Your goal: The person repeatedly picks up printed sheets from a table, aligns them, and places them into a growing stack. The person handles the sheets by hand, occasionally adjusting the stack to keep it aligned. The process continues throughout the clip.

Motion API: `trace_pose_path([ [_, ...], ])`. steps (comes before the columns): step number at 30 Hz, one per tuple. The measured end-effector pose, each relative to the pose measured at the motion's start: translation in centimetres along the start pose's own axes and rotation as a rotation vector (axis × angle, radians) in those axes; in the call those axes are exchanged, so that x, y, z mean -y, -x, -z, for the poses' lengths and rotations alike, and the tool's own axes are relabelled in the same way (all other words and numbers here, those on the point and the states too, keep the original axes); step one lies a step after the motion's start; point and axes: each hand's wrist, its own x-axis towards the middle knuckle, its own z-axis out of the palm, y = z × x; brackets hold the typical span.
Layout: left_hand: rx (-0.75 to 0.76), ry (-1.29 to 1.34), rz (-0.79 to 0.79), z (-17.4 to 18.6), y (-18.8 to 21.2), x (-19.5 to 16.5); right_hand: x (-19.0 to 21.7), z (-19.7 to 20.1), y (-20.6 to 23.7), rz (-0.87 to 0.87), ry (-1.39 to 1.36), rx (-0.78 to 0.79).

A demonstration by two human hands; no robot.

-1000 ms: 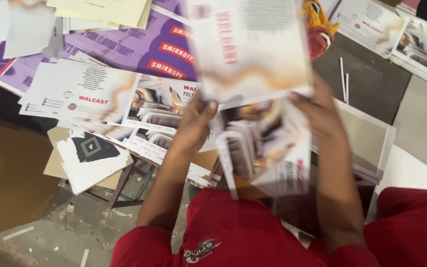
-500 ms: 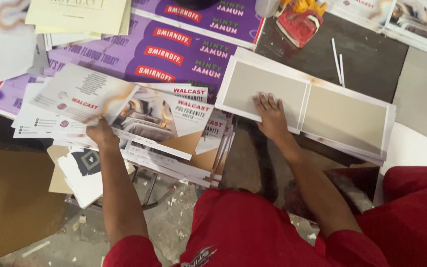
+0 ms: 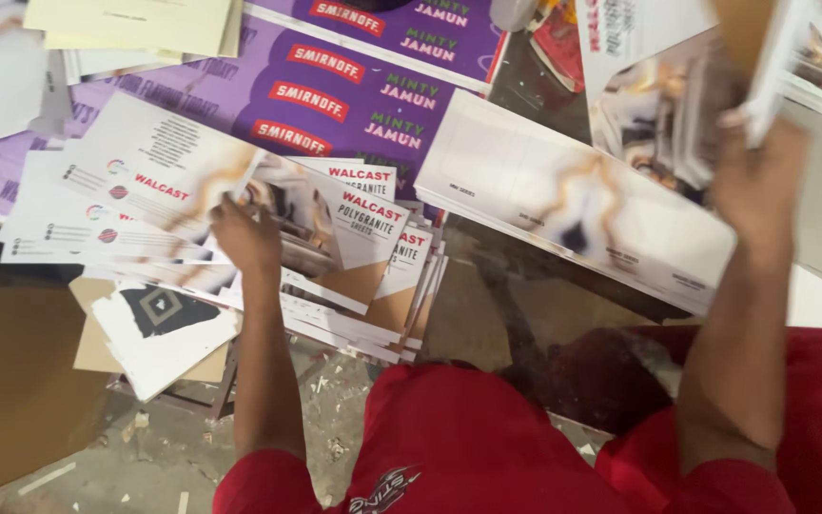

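Printed folders [image 3: 677, 105], a raised bundle, clamped in right hand [image 3: 758, 176] at upper right, fanned up and left from the closed fingers, above long marbled white board [image 3: 573, 205]. Left hand [image 3: 244, 238] pressed flat, fingers loosely bent, gripping nothing, on spread stack of printed brochures [image 3: 335, 257] over purple sheets [image 3: 335, 86].

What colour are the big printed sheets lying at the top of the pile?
Purple sheets with red labels; head view.
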Motion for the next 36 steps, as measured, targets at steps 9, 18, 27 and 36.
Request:
trace_pose_path([
  [9, 0.420, 0.740, -0.369, 0.6, 5.4, -15.3, 7.7, 8.2, -2.4, -0.177, -0.653, -0.030],
  [18, 1.052, 1.067, -0.526, 9.5, 6.2, -23.6, 7.8, 5.8, -6.1, -0.351, -1.050, 0.034],
  [27, 0.814, 0.939, -0.483, 8.2, 6.3, -16.9, 5.7, -5.5, -5.1, -0.475, -1.381, -0.005],
  [36, 0.502, -0.019, -0.533, 12.2, -7.8, -4.7, 8.2, -22.2, 8.7, -0.755, -1.388, -0.004],
])
